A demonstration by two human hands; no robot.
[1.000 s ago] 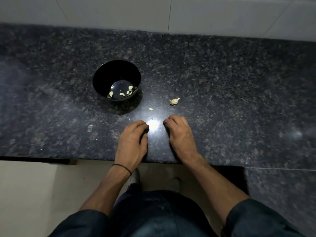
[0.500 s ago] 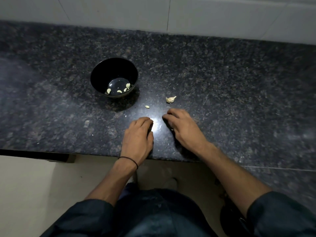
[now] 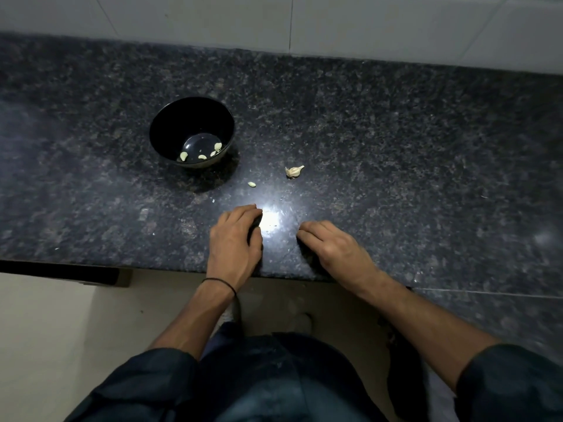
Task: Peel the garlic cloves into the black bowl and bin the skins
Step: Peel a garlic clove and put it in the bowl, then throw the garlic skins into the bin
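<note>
Head view: dark speckled counter (image 3: 396, 147) under pale wall tiles (image 3: 213, 19).
Black bowl (image 3: 189, 120): upright on counter, left of centre.
Peeled cloves (image 3: 201, 156): a few at bowl's bottom.
Loose piece (image 3: 251, 184): small, pale, on counter just right of bowl.
Unpeeled clove (image 3: 294, 171): on counter, right of loose piece, apart from it.
Left hand (image 3: 234, 242): palm down near counter edge, fingers curled under; contents hidden, cannot tell. Thin black band (image 3: 219, 281) at wrist.
Right hand (image 3: 335, 248): palm down beside it, apart, fingers bent onto counter; grasp impossible to tell.
</note>
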